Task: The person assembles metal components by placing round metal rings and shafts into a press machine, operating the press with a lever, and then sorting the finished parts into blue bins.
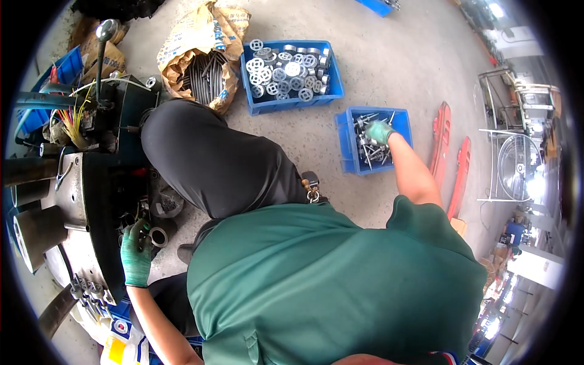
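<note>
My right hand [380,132], in a green glove, reaches down into a small blue bin [347,143] on the floor to the right. Its fingers are curled in among thin metal rods [372,155] with round ends, and what they hold is hidden. My left hand [136,255], also gloved in green, is beside a dark metal machine [91,225] at the left. Its fingers are bent but apart, with nothing visible in them. A short metal tube [159,236] is close to those fingers.
A larger blue bin [292,107] holds many round slotted metal discs [292,69]. Left of it stands a torn paper sack [188,36] of dark metal rods. Red rails [441,140] lie right of the small bin. A lever [100,61] rises from the machine, and a fan [518,167] stands far right.
</note>
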{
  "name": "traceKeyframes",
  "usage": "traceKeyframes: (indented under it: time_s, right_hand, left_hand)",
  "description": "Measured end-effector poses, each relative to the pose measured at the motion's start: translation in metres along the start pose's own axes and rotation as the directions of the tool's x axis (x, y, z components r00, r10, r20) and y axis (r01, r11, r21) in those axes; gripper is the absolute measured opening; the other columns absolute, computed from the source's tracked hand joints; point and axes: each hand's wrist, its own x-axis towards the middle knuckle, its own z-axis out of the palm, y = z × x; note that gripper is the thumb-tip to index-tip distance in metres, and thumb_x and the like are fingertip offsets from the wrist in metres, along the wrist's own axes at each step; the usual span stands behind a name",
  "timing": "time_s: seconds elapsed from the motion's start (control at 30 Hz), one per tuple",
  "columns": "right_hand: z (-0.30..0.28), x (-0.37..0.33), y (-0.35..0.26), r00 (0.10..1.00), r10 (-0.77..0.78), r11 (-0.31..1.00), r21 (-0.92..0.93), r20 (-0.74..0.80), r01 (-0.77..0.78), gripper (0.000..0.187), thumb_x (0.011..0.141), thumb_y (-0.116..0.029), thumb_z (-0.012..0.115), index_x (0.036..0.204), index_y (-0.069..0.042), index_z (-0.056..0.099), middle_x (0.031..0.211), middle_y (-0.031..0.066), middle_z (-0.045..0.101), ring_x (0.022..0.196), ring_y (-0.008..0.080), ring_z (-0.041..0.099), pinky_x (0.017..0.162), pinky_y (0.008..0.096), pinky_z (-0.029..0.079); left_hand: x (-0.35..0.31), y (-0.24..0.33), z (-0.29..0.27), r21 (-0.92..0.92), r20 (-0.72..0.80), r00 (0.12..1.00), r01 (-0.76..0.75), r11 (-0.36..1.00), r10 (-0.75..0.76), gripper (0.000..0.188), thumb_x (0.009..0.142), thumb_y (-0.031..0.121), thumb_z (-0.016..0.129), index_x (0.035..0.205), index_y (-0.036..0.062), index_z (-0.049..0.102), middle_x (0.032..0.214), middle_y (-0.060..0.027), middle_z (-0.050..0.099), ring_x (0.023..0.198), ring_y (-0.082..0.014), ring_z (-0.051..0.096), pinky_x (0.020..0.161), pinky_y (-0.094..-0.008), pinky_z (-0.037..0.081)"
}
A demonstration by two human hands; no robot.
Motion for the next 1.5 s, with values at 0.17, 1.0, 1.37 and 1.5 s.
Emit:
traceKeyframes:
  time_s: [0.17, 1.0, 1.37, 1.5]
  right_hand:
    - [0.070, -0.008, 0.015, 0.985, 0.102, 0.995, 0.009, 0.140, -0.104, 0.030, 0.084, -0.028, 0.068, 0.105, -0.012, 0.082, 0.111, 0.0200, 0.078, 0.107, 0.0388, 0.074, 0.096, 0.0470, 0.058]
    - [0.192, 0.016, -0.003, 0.784, 0.620, 0.437, 0.847, -0.039, -0.303, 0.065, 0.097, -0.055, 0.058, 0.136, -0.004, 0.070, 0.134, 0.0272, 0.069, 0.126, 0.0407, 0.065, 0.108, 0.0453, 0.049]
    - [0.166, 0.030, -0.076, 0.637, 0.756, 0.515, 0.738, -0.151, -0.436, 0.062, 0.108, -0.054, 0.041, 0.137, -0.006, 0.066, 0.123, 0.0354, 0.069, 0.119, 0.0493, 0.066, 0.102, 0.0553, 0.052]
    - [0.204, 0.051, -0.042, 0.682, 0.678, 0.670, 0.611, -0.273, -0.422, 0.058, 0.109, -0.052, 0.042, 0.140, -0.008, 0.064, 0.126, 0.0329, 0.069, 0.113, 0.0489, 0.069, 0.099, 0.0548, 0.055]
  left_hand:
    - [-0.002, -0.006, 0.008, 0.006, 0.038, 0.997, 0.066, 0.998, -0.066, 0.049, 0.093, -0.006, 0.068, 0.141, 0.0060, 0.064, 0.124, -0.0116, 0.064, 0.103, -0.0249, 0.066, 0.090, -0.0346, 0.056]
    - [0.001, -0.016, 0.012, -0.070, 0.132, 0.942, 0.321, 0.945, -0.310, 0.050, 0.089, -0.004, 0.068, 0.138, 0.0046, 0.064, 0.130, -0.0128, 0.068, 0.112, -0.0275, 0.069, 0.096, -0.0365, 0.055]
    - [-0.024, -0.063, 0.021, 0.076, 0.045, 0.940, 0.335, 0.939, -0.339, 0.043, 0.091, -0.001, 0.071, 0.134, 0.0059, 0.068, 0.115, -0.0157, 0.076, 0.103, -0.0295, 0.075, 0.092, -0.0395, 0.059]
    - [-0.016, -0.044, 0.016, 0.207, 0.046, 0.956, 0.276, 0.939, -0.291, 0.041, 0.090, 0.006, 0.073, 0.131, 0.0070, 0.070, 0.118, -0.0195, 0.074, 0.108, -0.0348, 0.073, 0.093, -0.0435, 0.058]
